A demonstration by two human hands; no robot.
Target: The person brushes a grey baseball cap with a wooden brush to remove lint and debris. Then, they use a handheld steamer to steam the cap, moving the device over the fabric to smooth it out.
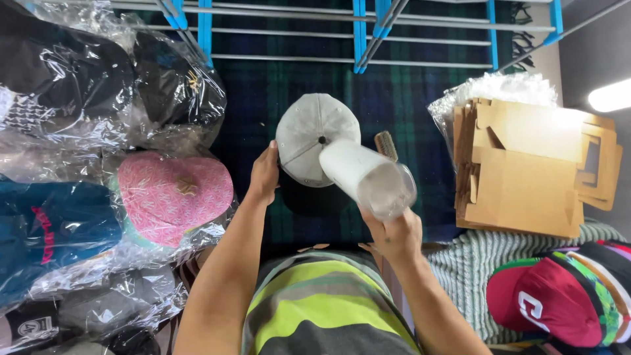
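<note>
A grey cap (314, 135) is sitting on a dark green-and-navy plaid blanket (394, 98); a pink patterned cap (172, 194) is lying nearby, beside brown cardboard (526, 171), a maroon cap (545, 309) and a white roller (361, 174).

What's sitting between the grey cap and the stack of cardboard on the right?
In the head view, a small wooden brush lies on the dark plaid blanket between the grey cap and the cardboard stack.
</note>
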